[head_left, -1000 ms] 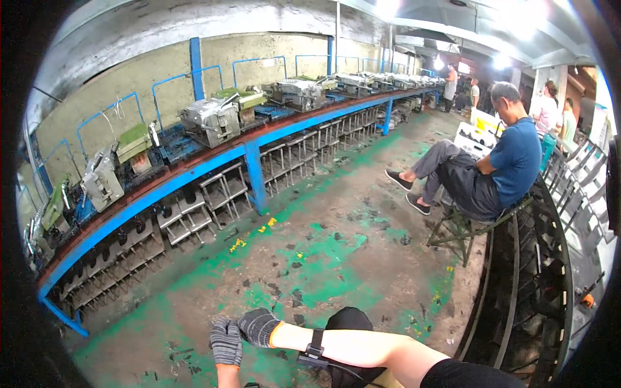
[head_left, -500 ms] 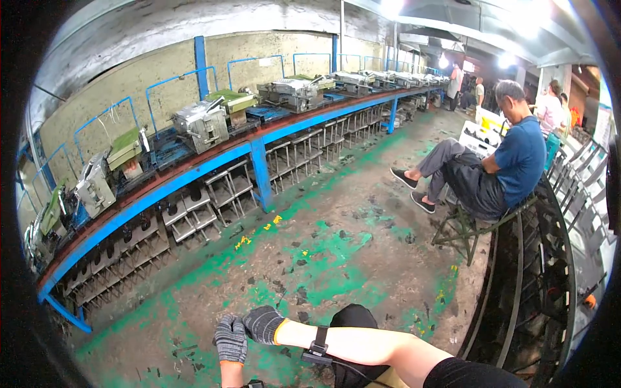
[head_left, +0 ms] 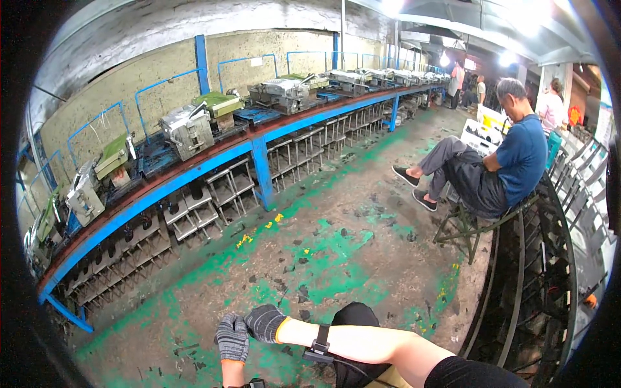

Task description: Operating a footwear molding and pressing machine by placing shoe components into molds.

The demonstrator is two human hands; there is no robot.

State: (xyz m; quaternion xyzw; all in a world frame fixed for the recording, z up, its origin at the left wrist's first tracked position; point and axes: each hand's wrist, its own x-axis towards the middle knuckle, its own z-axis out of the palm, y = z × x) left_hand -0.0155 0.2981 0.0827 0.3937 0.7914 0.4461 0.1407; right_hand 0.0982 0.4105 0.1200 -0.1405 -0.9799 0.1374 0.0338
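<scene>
My left hand (head_left: 231, 337) and my right hand (head_left: 266, 324) are low in the middle, each in a grey striped knit glove. They meet side by side in front of my dark-clad knee (head_left: 355, 314). The fingers of both hands look curled and closed, with the tips turned away from view. What they hold, if anything, is hidden. A black strap with a small box (head_left: 317, 352) is around my right wrist, and a cable runs from it.
A long blue-framed line (head_left: 259, 169) curves along the left, carrying metal moulds (head_left: 187, 131) and green-topped blocks (head_left: 112, 157). Stools (head_left: 194, 216) sit beneath it. At right, a person (head_left: 521, 155) sits on a folding stool beside a black rail (head_left: 564, 258). Others stand far back.
The moulds and blue wire frames on the line have shifted slightly left, toward the near end. Some distant people have moved. My hands have barely moved, and the seated person stays put.
</scene>
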